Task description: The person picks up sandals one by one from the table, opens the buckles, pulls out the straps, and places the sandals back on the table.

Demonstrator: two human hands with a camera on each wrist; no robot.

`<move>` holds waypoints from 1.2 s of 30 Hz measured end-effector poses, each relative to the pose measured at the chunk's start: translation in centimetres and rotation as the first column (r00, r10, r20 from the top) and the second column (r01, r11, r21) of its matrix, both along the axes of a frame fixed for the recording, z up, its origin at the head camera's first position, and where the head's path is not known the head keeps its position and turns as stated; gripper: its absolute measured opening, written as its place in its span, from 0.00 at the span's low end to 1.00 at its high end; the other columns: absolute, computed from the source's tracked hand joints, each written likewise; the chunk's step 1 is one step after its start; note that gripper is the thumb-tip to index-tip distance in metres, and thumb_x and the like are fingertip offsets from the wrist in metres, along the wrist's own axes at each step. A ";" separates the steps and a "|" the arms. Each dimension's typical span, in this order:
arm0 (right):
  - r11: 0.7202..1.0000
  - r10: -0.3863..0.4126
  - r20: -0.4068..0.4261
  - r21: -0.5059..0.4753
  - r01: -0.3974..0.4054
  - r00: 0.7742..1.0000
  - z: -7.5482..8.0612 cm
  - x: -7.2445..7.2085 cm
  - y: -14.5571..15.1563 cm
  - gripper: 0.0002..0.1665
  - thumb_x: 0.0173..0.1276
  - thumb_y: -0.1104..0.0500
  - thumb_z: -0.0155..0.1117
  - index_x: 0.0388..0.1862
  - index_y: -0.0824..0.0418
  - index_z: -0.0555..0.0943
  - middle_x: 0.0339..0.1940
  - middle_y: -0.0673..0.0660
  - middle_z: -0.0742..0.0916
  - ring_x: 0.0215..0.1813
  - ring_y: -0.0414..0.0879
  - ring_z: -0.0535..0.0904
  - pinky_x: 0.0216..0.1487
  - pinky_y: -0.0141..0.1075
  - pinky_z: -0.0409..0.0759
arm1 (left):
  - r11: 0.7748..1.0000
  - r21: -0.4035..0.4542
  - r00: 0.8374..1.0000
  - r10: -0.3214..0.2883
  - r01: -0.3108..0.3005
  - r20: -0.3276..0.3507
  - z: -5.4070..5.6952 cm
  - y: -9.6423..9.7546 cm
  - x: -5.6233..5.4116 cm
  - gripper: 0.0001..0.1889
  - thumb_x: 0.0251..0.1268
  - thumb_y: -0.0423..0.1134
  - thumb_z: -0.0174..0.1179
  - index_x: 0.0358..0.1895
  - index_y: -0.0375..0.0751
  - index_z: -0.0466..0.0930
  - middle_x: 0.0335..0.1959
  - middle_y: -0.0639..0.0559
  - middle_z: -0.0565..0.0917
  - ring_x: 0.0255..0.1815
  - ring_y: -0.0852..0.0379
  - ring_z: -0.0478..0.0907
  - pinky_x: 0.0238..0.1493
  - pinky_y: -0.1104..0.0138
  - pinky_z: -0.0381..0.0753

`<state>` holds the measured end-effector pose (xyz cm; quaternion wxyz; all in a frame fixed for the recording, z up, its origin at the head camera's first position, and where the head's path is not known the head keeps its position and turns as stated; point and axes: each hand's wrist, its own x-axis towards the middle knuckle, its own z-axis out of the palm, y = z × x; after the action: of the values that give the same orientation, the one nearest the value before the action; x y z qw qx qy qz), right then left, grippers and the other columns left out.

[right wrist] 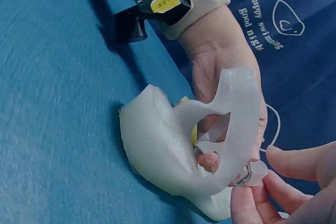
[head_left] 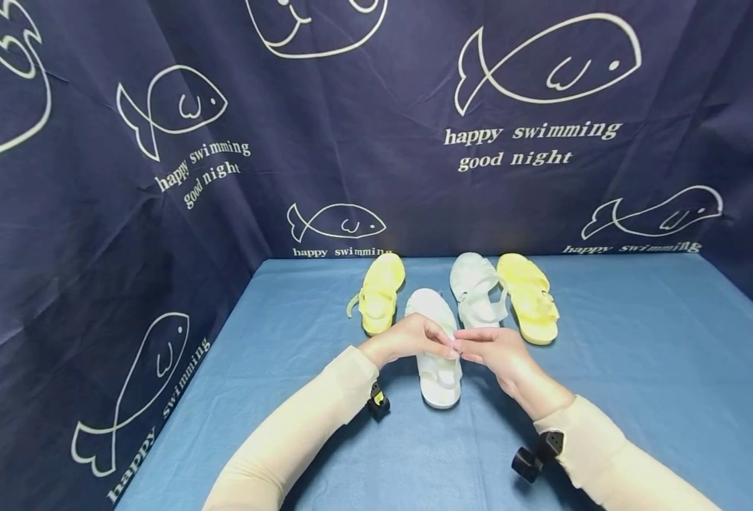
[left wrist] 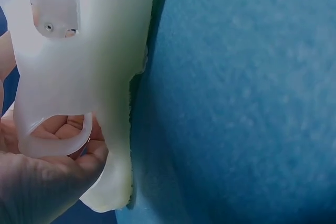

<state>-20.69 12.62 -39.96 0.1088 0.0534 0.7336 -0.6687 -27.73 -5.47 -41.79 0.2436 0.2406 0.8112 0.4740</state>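
Observation:
A white sandal (head_left: 441, 387) lies on the blue cloth in front of the person, its heel end nearest. My left hand (head_left: 411, 336) holds its ankle strap from the left; in the left wrist view the curled fingers (left wrist: 63, 129) show through the strap loop. From the other side my right hand (head_left: 502, 355) pinches the strap's end beside a small metal buckle (right wrist: 242, 174), seen in the right wrist view. Both hands' fingertips meet at the strap. Part of the sandal's upper is hidden behind the hands in the head view.
Behind stand a second pale white sandal (head_left: 475, 284), a yellow sandal (head_left: 379, 294) at left with its strap hanging out, and another yellow sandal (head_left: 529, 298) at right. A dark blue curtain (head_left: 350, 142) with fish drawings rises behind the table (head_left: 657, 369).

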 end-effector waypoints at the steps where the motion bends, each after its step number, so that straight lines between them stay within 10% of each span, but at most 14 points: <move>1: 1.000 -0.003 -0.008 0.005 0.003 1.000 -0.1 0.0 0.0 0.22 0.65 0.67 0.65 0.55 0.78 0.77 0.45 0.60 0.88 0.40 0.36 0.84 0.51 0.38 0.83 | 1.000 -0.006 1.000 -0.007 0.007 -0.008 0.0 0.0 0.0 0.09 0.53 0.40 0.73 0.33 0.39 0.89 0.32 0.56 0.88 0.34 0.68 0.78 0.39 0.75 0.77; 24: 0.923 0.061 -0.269 0.382 0.048 0.961 -0.2 -0.5 -0.1 0.12 0.59 0.61 0.73 0.41 0.64 0.88 0.41 0.60 0.90 0.39 0.39 0.83 0.36 0.27 0.81 | 0.999 -0.018 0.999 -0.038 0.037 -0.015 -0.2 0.1 -0.1 0.08 0.53 0.39 0.72 0.31 0.37 0.88 0.24 0.60 0.85 0.29 0.67 0.76 0.33 0.76 0.73; 36: 0.901 0.118 -0.132 0.431 -0.050 0.984 0.3 -0.4 1.2 0.13 0.59 0.59 0.73 0.42 0.63 0.88 0.41 0.57 0.89 0.35 0.40 0.80 0.37 0.34 0.80 | 0.999 -0.008 0.999 -0.032 0.032 -0.008 -0.2 0.0 -0.2 0.08 0.54 0.41 0.72 0.33 0.40 0.89 0.28 0.58 0.88 0.32 0.68 0.79 0.39 0.75 0.78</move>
<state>-21.11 13.84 -39.69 0.0660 -0.0078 0.8698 -0.4890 -27.90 -5.47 -41.96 0.2486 0.2544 0.8101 0.4660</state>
